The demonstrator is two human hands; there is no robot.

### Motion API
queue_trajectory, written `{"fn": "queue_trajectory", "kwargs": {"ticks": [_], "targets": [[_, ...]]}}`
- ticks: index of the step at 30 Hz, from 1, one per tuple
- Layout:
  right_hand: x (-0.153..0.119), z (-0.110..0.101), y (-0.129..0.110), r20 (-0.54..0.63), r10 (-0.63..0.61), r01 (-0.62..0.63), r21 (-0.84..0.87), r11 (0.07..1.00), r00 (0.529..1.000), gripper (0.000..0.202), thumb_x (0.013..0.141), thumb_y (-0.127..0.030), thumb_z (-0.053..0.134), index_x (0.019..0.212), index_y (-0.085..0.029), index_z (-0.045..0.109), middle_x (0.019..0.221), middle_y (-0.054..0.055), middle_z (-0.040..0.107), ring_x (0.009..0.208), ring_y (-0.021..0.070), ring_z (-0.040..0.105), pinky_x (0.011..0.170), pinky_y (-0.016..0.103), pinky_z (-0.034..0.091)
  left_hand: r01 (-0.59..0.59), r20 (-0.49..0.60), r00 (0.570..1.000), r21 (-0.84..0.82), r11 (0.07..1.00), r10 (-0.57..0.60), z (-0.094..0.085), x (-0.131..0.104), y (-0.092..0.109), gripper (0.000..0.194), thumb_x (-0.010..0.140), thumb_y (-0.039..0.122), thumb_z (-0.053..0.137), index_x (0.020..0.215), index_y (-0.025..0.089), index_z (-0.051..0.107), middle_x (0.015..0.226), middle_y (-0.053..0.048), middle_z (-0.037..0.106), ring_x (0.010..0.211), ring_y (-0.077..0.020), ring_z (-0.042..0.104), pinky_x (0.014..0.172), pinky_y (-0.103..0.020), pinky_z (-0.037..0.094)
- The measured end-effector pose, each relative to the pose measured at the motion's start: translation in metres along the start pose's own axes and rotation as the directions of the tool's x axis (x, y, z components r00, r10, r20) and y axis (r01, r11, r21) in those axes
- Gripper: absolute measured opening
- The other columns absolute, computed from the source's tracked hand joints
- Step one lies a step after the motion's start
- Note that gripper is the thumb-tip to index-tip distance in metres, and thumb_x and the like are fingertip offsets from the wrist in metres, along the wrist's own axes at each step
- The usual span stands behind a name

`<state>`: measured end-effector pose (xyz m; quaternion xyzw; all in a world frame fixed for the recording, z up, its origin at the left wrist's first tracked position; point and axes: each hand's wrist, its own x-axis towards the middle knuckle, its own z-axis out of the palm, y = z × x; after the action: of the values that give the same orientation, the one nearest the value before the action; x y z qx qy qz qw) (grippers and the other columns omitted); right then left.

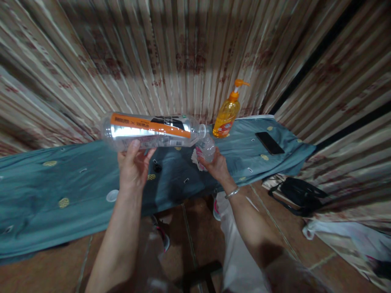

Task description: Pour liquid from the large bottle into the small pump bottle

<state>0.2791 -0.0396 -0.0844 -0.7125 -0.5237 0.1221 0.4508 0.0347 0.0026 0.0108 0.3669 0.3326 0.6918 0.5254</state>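
Observation:
My left hand (134, 165) holds a large clear plastic bottle (149, 131) from below, its orange and silver label facing me. The bottle lies nearly level, with its neck pointing right. My right hand (215, 165), with a bangle at the wrist, is wrapped round a smaller clear bottle (207, 147) that has a pinkish label. The two bottle mouths meet or nearly meet; whether they touch is hard to tell. Close behind my right hand stands a pump bottle (225, 118) of yellow-orange liquid with an orange pump.
A teal patterned cloth (85, 175) covers the long surface. On it are a black phone (269, 143), a white round lid (112, 195) and a small dark cap (157, 167). Curtains rise behind. A black bag (301, 195) lies on the tiled floor at right.

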Motion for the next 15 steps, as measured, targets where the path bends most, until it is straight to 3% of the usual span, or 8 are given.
{"fn": "queue_trajectory", "kwargs": {"ticks": [15], "targets": [[-0.0001, 0.0011, 0.0022, -0.003, 0.007, -0.008, -0.017, 1.0, 1.0, 0.066, 0.078, -0.043, 0.086, 0.132, -0.015, 0.06, 0.107, 0.014, 0.082, 0.099, 0.0326, 0.081, 0.084, 0.041, 0.063, -0.004, 0.005, 1.0, 0.003, 1.0, 0.004, 0.0004, 0.0001, -0.0001, 0.043, 0.056, 0.047, 0.096, 0.085, 0.027, 0.072, 0.099, -0.004, 0.077, 0.105, -0.0276, 0.071, 0.087, -0.041, 0.062]]}}
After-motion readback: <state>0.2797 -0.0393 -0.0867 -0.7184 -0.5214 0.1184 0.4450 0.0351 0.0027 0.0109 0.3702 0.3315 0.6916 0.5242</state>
